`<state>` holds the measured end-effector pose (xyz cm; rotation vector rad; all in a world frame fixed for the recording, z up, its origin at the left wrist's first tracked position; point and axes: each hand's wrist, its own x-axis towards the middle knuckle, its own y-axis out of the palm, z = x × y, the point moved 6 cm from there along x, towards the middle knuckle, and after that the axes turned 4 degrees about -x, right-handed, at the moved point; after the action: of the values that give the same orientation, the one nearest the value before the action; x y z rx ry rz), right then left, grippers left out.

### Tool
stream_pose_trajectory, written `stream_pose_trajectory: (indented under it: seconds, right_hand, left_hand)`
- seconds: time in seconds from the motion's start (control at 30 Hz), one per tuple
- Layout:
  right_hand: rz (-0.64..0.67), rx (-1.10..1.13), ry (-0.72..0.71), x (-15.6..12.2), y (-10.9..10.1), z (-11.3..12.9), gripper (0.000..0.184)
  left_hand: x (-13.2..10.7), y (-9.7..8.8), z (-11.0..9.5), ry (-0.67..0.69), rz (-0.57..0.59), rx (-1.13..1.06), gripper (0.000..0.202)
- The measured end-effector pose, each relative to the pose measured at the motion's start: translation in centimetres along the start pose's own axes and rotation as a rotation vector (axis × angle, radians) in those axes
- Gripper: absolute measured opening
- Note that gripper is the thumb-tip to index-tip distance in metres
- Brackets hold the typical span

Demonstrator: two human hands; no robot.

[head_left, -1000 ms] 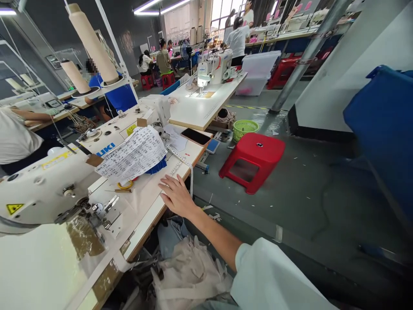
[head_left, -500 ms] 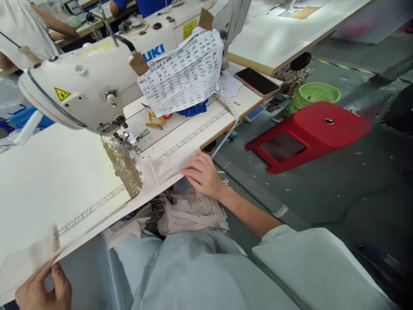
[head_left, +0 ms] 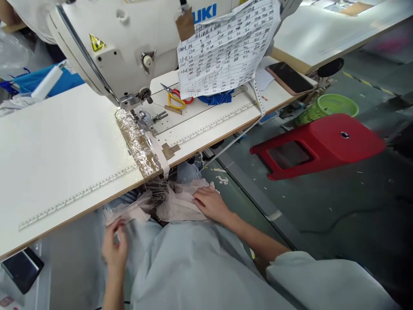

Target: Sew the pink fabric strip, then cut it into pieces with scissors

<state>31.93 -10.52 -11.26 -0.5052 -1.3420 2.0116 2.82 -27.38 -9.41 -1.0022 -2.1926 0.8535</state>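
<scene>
Below the table's front edge, my right hand rests with fingers curled on a heap of beige fabric pieces in my lap. My left hand, blurred by motion, is closed on a pale strip of the same fabric under the table edge. Above stands the white sewing machine on the white table. A beige strip hangs from the needle area over the edge. A handwritten paper sheet is taped to the machine.
Yellow-handled scissors and a blue cloth lie behind the needle plate. A phone sits at the table's right end. On the floor to the right stand a red stool and a green basket. A measuring tape hangs off the edge.
My view tilted down toward my lap. Both hands left the tabletop and dropped below its edge; the long beige piece that lay across the table is gone from it.
</scene>
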Motion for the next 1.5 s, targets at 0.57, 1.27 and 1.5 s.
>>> stream_pose_trajectory:
  seconds: [0.57, 1.27, 1.5]
  right_hand:
    - [0.009, 0.093, 0.197, -1.8, 1.8, -1.3, 0.025]
    - [-0.264, 0.401, -0.016, 2.7, -8.3, 4.6, 0.017]
    - [0.056, 0.708, -0.398, 6.3, -10.0, 6.5, 0.030]
  left_hand:
    - [-3.2, 14.1, -9.9, 0.735, 0.838, -0.103, 0.023]
    - [2.0, 12.1, -14.7, -0.605, 0.608, -1.259, 0.032]
    - [5.2, 5.9, -18.8, -0.359, 1.209, -0.905, 0.040]
